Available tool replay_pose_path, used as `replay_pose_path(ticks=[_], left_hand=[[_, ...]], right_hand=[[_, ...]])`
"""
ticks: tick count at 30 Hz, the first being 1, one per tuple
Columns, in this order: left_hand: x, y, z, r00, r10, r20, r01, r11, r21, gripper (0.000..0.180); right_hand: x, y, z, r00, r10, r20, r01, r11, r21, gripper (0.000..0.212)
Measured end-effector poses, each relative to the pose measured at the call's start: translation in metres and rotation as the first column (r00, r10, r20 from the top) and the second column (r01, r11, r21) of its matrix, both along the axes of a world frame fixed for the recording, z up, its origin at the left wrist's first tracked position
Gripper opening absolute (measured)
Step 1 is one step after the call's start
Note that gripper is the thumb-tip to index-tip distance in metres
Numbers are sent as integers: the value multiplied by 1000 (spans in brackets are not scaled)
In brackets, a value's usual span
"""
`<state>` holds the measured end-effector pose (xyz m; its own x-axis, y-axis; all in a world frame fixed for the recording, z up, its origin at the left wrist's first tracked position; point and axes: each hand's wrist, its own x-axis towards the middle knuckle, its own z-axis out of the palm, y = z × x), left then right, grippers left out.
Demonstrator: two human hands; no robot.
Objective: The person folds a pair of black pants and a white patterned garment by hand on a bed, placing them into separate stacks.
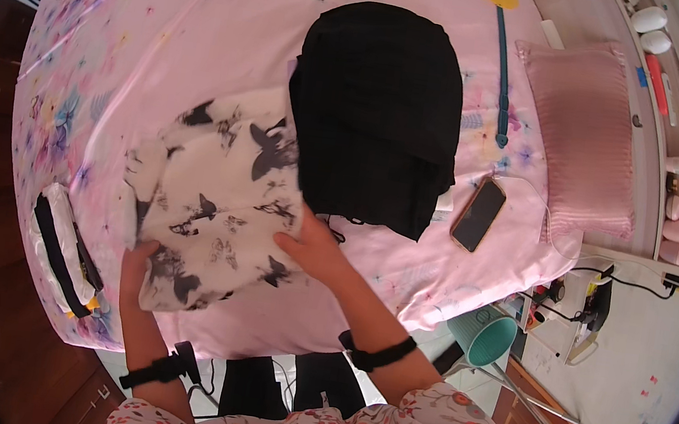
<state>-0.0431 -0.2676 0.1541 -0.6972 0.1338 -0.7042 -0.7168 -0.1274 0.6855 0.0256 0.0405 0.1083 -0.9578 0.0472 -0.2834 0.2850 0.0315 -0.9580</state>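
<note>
Between my two hands is a folded white cloth (216, 195) printed with dark grey butterflies, held a little above the pink bed sheet. My left hand (139, 264) grips its near left edge, with the thumb showing and the other fingers mostly hidden beneath. At its right edge, my right hand (307, 244) is closed the same way, thumb on top. A large black piece of fabric (375, 113) lies bunched on the bed just right of the cloth, and the cloth's far right corner meets it.
Folded clothes (65, 247) in white, black and yellow lie at the bed's left edge. To the right are a phone (478, 215) with a cable, a fly swatter (502, 79) and a pink pillow (580, 133). A teal bin (483, 335) stands beside the bed.
</note>
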Motion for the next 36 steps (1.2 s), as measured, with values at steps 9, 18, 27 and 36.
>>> replay_pose_path(ticks=[9,18,27,36], left_hand=[[3,-26,-100,873,-359,-331,-289,169,-942,59],[4,228,-69,694,-504,-515,185,815,-549,62],[0,255,-48,884,-220,-412,-32,852,-523,57],[-28,288,-21,560,-369,-741,52,909,-413,57]], right_hand=[[9,19,21,996,62,-67,-33,929,369,50],[-121,93,22,974,24,-225,217,174,960,85],[-128,131,0,724,-689,18,623,665,412,87],[-91,142,49,991,-48,-123,59,995,84,78]])
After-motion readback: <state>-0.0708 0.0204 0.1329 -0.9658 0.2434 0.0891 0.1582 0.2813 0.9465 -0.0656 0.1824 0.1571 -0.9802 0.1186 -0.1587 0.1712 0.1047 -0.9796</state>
